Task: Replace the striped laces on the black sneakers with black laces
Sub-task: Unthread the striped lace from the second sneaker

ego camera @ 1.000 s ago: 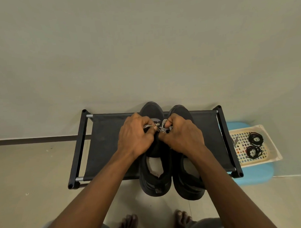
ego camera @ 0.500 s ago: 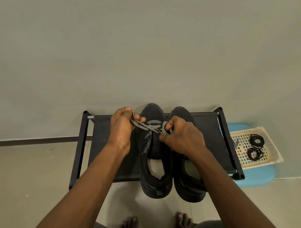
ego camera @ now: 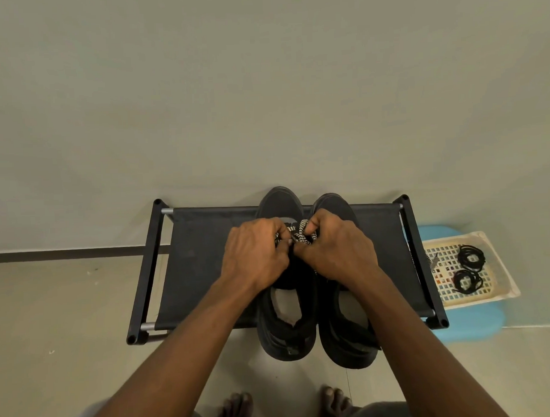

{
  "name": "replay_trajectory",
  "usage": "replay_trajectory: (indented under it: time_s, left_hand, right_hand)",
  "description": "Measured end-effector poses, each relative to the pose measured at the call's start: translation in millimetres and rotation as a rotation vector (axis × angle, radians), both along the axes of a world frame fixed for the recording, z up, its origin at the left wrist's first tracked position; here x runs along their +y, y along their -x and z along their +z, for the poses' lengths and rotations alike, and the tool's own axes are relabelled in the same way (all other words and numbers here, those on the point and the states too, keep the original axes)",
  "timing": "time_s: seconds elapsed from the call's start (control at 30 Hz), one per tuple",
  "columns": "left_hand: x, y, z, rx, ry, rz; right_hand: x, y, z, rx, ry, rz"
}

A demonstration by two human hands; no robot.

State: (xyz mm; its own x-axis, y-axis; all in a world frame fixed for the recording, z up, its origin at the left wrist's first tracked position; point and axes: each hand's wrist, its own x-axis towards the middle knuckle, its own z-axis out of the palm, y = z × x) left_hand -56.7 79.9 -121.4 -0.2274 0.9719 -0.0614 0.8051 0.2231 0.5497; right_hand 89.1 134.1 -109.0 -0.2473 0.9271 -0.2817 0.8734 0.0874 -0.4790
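The left hand [ego camera: 253, 256] returns beside the right hand [ego camera: 337, 253] near the rear edge of the rack [ego camera: 201, 273]; both pinch the striped lace [ego camera: 302, 234], apparently unthreading further.

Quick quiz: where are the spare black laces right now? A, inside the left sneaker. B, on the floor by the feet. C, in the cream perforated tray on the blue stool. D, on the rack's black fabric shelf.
C: the two coils of black laces lie in the cream tray, which sits on the blue stool to the right of the rack.
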Motion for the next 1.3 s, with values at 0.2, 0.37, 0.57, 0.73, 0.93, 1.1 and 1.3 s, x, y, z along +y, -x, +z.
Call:
replay_trajectory:
  time_s: [0.2,0.37,0.57,0.73,0.93,1.1,1.3]
  left_hand:
    - [3,6,1,-0.003,-0.028,0.111]
    - [4,17,4,-0.28,-0.146,0.353]
    - [10,32,2,-0.49,-0.311,0.702]
    - [13,24,8,-1.096,-0.32,0.614]
    - [5,12,1,-0.359,-0.056,0.138]
    - [3,11,4,-0.064,0.108,0.032]
    - [4,9,8,0.02,0.15,-0.061]
  right_hand:
    - [1,-1,0,0.0,0.008,-0.006]
    - [0,-2,0,0.006,0.009,0.008]
    - [0,-2,2,0.008,0.009,0.007]
    - [0,-1,3,-0.018,0.011,0.01]
    - [1,-1,3,-0.043,-0.003,0.018]
    - [0,-1,4,-0.042,-0.009,0.028]
    - [2,0,5,-0.037,-0.008,0.027]
